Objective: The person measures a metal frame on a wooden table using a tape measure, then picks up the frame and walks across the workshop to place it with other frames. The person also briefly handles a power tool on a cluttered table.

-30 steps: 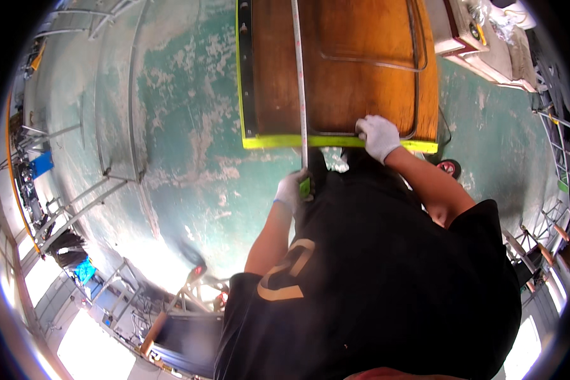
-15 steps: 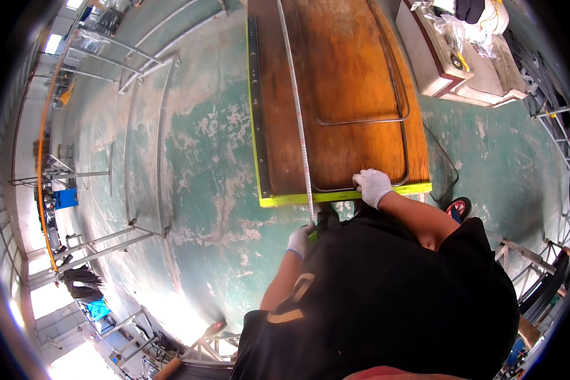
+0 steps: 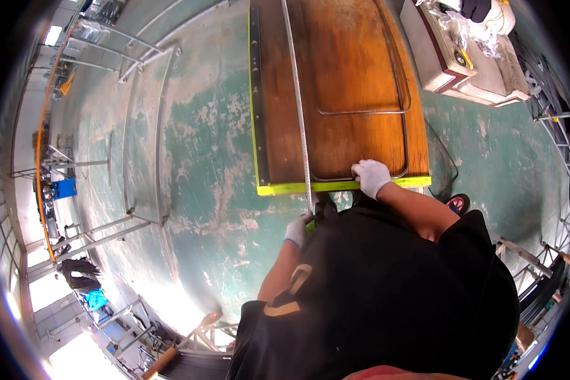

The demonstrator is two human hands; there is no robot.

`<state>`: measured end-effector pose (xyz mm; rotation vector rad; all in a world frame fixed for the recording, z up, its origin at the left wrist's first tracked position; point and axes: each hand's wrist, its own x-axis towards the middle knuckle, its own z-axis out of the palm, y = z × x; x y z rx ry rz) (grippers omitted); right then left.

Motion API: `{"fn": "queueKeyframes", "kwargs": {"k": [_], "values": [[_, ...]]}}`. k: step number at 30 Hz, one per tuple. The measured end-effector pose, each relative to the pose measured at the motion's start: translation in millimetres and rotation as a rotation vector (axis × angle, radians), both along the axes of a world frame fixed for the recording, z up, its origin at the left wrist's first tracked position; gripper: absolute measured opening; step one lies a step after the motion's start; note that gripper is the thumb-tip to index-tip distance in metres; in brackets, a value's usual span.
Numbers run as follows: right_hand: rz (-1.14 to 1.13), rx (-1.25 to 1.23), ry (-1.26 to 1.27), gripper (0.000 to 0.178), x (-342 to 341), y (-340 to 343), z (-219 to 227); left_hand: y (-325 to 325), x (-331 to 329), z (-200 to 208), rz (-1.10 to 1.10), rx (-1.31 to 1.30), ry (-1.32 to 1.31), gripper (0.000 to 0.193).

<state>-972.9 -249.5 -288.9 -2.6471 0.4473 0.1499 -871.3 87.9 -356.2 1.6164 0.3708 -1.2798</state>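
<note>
A white tape measure blade (image 3: 299,107) runs lengthwise over a worn brown wooden worktable (image 3: 278,142) and past its near edge. In a white work glove, my left hand (image 3: 296,230) is closed around the tape's case, just off that edge; a bit of green shows at the fingers. Also gloved, my right hand (image 3: 372,177) rests at the table's near edge, fingers curled on a thin bent metal rod (image 3: 329,179) with rounded corners. Another rod bend (image 3: 361,113) lies farther up the tabletop. Both rods stretch away along the table's right side.
Yellow-green strips (image 3: 266,189) edge the table, and a dark rail with bolts (image 3: 256,95) lines its left side. A beige sofa (image 3: 481,73) piled with plastic stands at the far right. Metal tube frames (image 3: 159,133) are on the green floor (image 3: 215,145) at left. A cable (image 3: 446,149) trails at right.
The table's near edge and both hands sit slightly higher in the picture. Both hands keep their hold, and the tape still runs along the table.
</note>
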Motion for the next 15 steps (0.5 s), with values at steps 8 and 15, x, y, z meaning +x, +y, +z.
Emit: {"fn": "queueKeyframes", "kwargs": {"k": [8,15], "values": [[-0.004,-0.004,-0.005,0.005,-2,2,-5,-10,-1,51,-0.207,0.051,-0.094,0.04],[0.008,0.011,0.028,0.005,1,-1,-5,-22,4,59,0.112,-0.033,0.198,0.042]]}}
